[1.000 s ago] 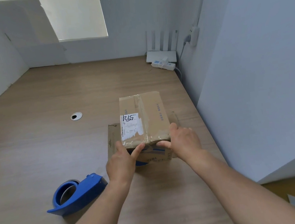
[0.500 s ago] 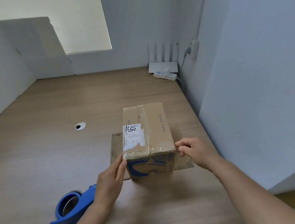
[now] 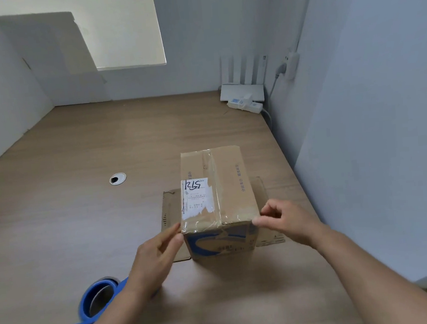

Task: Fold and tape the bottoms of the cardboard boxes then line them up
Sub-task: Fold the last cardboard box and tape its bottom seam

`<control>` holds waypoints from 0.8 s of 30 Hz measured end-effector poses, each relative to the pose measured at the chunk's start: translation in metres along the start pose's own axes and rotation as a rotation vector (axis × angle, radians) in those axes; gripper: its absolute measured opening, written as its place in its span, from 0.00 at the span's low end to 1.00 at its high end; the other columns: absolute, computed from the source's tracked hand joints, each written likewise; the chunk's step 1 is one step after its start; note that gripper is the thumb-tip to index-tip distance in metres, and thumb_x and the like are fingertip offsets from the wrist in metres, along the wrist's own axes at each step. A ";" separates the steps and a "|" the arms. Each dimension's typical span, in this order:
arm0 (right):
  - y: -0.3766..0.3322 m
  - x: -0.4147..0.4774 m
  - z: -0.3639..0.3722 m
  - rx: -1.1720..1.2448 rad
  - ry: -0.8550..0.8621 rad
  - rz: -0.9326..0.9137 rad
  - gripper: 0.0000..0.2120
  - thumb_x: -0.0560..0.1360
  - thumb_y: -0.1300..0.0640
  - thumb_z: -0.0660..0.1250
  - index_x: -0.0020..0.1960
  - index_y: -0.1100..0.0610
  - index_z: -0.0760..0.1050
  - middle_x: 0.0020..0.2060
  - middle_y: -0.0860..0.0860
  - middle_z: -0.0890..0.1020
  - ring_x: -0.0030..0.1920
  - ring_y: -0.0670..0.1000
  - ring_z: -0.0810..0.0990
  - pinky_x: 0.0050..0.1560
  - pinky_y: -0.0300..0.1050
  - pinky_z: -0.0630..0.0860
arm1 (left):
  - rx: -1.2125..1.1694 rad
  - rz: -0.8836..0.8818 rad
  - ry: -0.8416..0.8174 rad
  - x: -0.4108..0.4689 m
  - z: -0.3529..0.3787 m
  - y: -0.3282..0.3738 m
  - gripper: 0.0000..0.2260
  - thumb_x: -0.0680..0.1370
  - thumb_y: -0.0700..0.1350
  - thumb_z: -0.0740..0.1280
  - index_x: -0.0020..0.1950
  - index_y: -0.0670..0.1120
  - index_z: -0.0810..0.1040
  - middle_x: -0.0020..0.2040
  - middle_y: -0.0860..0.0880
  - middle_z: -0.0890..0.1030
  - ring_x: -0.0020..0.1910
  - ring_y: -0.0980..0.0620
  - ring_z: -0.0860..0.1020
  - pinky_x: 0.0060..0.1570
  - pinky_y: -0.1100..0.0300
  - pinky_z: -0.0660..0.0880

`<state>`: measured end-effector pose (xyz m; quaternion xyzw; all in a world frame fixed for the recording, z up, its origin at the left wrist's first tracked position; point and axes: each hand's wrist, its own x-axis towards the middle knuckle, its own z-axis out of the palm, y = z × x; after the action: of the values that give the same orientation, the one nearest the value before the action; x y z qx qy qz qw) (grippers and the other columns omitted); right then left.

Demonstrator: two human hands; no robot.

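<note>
We see a taped cardboard box [image 3: 218,195] at the centre of the wooden table [image 3: 82,212], its lower flaps spread flat; our left hand [image 3: 154,260], fingers straight, touches its seven o'clock corner; our right hand [image 3: 287,222], fingers curled, pinches its four o'clock corner; a blue tape dispenser [image 3: 95,301] lies at seven o'clock, beside the left wrist.

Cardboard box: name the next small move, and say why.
Probably press the wrinkled tape flat over the near edge of the cardboard box: it already spans the upturned seam, and the left hand and right hand touch the near corners.
</note>
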<state>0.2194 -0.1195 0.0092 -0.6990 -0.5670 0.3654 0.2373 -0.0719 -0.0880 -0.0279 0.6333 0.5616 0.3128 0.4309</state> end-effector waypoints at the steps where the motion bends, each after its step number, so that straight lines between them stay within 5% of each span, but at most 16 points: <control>1: -0.002 0.006 -0.003 0.053 0.005 0.040 0.16 0.73 0.42 0.68 0.44 0.56 0.76 0.36 0.49 0.78 0.38 0.49 0.75 0.42 0.43 0.73 | -0.091 -0.030 0.004 0.008 -0.004 0.005 0.21 0.74 0.56 0.63 0.65 0.51 0.77 0.54 0.55 0.82 0.53 0.57 0.81 0.56 0.54 0.76; 6: -0.021 0.065 -0.001 0.182 0.022 0.236 0.34 0.76 0.32 0.52 0.61 0.60 0.75 0.52 0.57 0.81 0.51 0.57 0.80 0.52 0.53 0.79 | -0.185 -0.219 0.039 0.072 0.002 0.046 0.21 0.81 0.61 0.53 0.67 0.50 0.72 0.65 0.48 0.75 0.60 0.50 0.76 0.62 0.50 0.72; 9: -0.026 0.099 0.011 0.232 -0.022 0.303 0.36 0.73 0.28 0.50 0.62 0.54 0.76 0.56 0.55 0.80 0.53 0.57 0.80 0.52 0.57 0.79 | -0.119 -0.285 -0.049 0.097 0.015 0.058 0.25 0.81 0.62 0.50 0.71 0.49 0.69 0.68 0.50 0.72 0.68 0.47 0.70 0.67 0.51 0.65; 11: -0.024 0.114 0.015 0.170 -0.034 0.327 0.36 0.71 0.29 0.51 0.60 0.56 0.76 0.56 0.56 0.79 0.52 0.58 0.80 0.51 0.56 0.80 | -0.087 -0.314 -0.085 0.105 0.021 0.065 0.23 0.82 0.58 0.51 0.70 0.48 0.70 0.62 0.49 0.75 0.62 0.47 0.72 0.60 0.55 0.66; 15: -0.034 0.118 -0.002 0.087 -0.011 0.224 0.22 0.77 0.40 0.57 0.55 0.56 0.76 0.55 0.56 0.81 0.53 0.57 0.80 0.58 0.56 0.77 | -0.099 -0.245 -0.035 0.113 0.018 0.078 0.11 0.83 0.52 0.54 0.55 0.52 0.75 0.43 0.54 0.76 0.44 0.53 0.74 0.41 0.59 0.69; 17: -0.043 0.109 -0.018 0.163 0.034 0.100 0.17 0.78 0.47 0.62 0.64 0.52 0.70 0.60 0.51 0.78 0.57 0.53 0.77 0.59 0.51 0.75 | -0.194 -0.143 -0.006 0.113 0.012 0.089 0.11 0.83 0.47 0.57 0.63 0.55 0.72 0.47 0.53 0.79 0.44 0.54 0.77 0.42 0.59 0.73; 20: -0.058 0.084 -0.038 0.340 0.088 -0.104 0.30 0.77 0.65 0.63 0.74 0.48 0.59 0.59 0.45 0.74 0.50 0.45 0.76 0.45 0.33 0.74 | -0.399 0.049 -0.064 0.111 -0.002 0.104 0.23 0.79 0.37 0.59 0.71 0.56 0.65 0.60 0.51 0.78 0.51 0.55 0.78 0.48 0.59 0.73; 24: -0.059 0.056 -0.050 0.586 0.254 -0.045 0.17 0.77 0.70 0.56 0.56 0.55 0.75 0.50 0.51 0.79 0.47 0.50 0.78 0.41 0.46 0.77 | -0.554 -0.032 -0.132 0.087 -0.016 0.115 0.25 0.71 0.62 0.63 0.62 0.49 0.73 0.58 0.52 0.79 0.59 0.53 0.75 0.63 0.48 0.68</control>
<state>0.2270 -0.0465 0.0708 -0.6282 -0.4188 0.4177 0.5054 -0.0199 0.0010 0.0741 0.5015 0.4354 0.4054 0.6282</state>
